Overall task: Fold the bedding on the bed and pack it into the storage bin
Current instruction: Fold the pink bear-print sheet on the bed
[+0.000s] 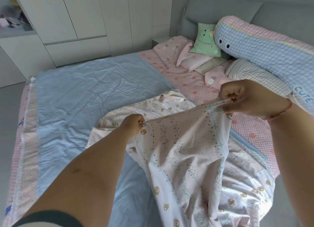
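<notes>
A pale pink blanket [185,152] printed with small bears and flowers hangs in front of me over the bed's near side. My left hand [132,124] pinches its top edge at one corner. My right hand [246,97] pinches the same edge further right and higher, so the edge is stretched taut between them. The rest of the blanket lies bunched on the bed below and behind the raised part. A light blue sheet [81,94] is spread flat across the bed's left half. No storage bin is in view.
A pink checked mattress cover [186,80] shows on the right. At the headboard lie pink pillows [171,51], a green cushion [205,39] and a long blue checked bolster [258,53]. White wardrobes [85,19] stand beyond the bed.
</notes>
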The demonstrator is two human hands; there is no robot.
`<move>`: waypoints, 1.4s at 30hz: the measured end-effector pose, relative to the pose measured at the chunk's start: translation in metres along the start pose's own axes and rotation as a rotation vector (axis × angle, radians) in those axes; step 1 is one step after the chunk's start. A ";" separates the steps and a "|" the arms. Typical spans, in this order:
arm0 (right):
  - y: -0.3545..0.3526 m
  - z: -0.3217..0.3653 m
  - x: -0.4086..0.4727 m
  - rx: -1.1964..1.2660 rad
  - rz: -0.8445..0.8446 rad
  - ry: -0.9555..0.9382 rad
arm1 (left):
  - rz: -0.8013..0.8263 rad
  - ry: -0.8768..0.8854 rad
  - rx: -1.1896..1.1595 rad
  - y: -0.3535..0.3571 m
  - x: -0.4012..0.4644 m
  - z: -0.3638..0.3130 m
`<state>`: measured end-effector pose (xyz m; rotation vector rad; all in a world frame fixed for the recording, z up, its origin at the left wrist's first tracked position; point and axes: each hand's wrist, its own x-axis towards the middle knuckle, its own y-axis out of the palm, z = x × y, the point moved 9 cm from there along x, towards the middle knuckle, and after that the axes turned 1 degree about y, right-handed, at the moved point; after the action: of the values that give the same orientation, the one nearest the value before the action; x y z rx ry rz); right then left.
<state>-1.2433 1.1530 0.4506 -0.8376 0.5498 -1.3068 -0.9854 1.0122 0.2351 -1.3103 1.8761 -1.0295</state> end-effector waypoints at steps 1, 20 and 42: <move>0.001 -0.001 0.000 0.022 -0.003 0.006 | -0.004 0.003 -0.014 0.002 0.003 0.000; -0.002 -0.048 -0.005 0.121 -0.018 0.091 | 0.326 0.010 0.050 0.061 0.036 -0.016; -0.004 -0.080 0.001 0.042 -0.124 0.211 | 0.288 -0.049 -0.062 0.065 -0.010 0.033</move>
<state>-1.3065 1.1340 0.4055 -0.7128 0.6416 -1.5265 -0.9850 1.0270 0.1627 -1.0486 2.0015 -0.7888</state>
